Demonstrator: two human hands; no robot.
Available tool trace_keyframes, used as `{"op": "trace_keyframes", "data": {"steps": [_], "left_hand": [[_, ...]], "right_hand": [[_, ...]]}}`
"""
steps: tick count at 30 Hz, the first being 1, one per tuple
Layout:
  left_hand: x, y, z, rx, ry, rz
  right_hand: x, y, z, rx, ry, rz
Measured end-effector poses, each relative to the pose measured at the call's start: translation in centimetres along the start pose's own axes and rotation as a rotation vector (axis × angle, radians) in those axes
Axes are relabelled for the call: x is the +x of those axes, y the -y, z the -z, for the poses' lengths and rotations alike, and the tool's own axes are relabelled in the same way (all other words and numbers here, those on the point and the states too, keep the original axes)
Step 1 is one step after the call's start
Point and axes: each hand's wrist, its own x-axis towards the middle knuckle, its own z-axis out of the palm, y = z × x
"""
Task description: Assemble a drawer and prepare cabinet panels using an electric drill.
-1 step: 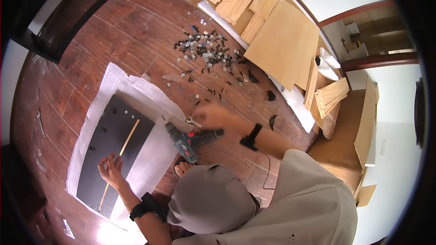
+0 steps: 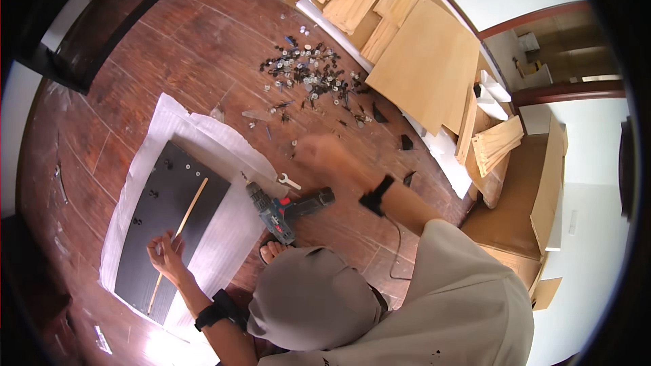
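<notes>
My left hand (image 2: 165,254) is over a dark board (image 2: 139,251), beside a thin pale strip (image 2: 193,207) running along it. Its thumb and fingers are pinched together; whatever they may hold is too small to make out. Small black fittings (image 2: 153,194) and white discs sit on the board, which rests on white foam sheeting (image 2: 135,163). Blurred by motion, my right hand (image 2: 322,154) is above the floor between the scattered hardware and a cordless drill (image 2: 274,211). A small open-ended wrench (image 2: 289,181) lies close to the drill's chuck.
Several loose screws, discs and black fittings form a pile (image 2: 308,71) on the wooden floor (image 2: 196,54). Pale wooden panels (image 2: 427,61) are stacked at the back right, near a large cardboard box (image 2: 505,196). A black frame (image 2: 71,78) stands far left.
My right hand has shifted slightly farther away, and more of the wrench shows. My left hand keeps nearly the same place over the board.
</notes>
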Motion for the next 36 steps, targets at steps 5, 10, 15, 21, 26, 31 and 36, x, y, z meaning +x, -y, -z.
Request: {"op": "trace_keyframes", "data": {"steps": [5, 10, 15, 21, 26, 31, 36], "left_hand": [[-3.2, 1.8, -2.7, 0.1, 0.134, 0.0], [-6.2, 2.3, -5.9, 0.037, 0.31, 0.089], [-7.7, 1.8, -8.6, 0.072, 0.455, 0.151], [-9.1, 0.3, -12.9, -0.122, 0.675, 0.338], [-9.6, -1.0, -16.3, -0.35, 0.746, 0.622], [-8.9, 0.5, -16.2, -0.384, 0.754, 0.629], [-8.3, 0.7, -15.9, -0.235, 0.764, 0.56]], "right_hand": [[6.7, -9.1, 5.9, -0.334, -0.577, 0.014], [7.5, -10.6, 5.7, -0.325, -0.411, -0.016], [7.6, -9.7, 6.0, -0.213, -0.417, -0.11], [3.6, 0.2, 1.0, -0.126, -0.214, 0.44], [1.2, 5.2, -2.3, 0.178, -0.029, 0.547], [1.8, 4.8, -0.2, 0.347, 0.245, 0.532], [4.5, 1.4, 2.8, 0.171, 0.158, 0.066]]}}
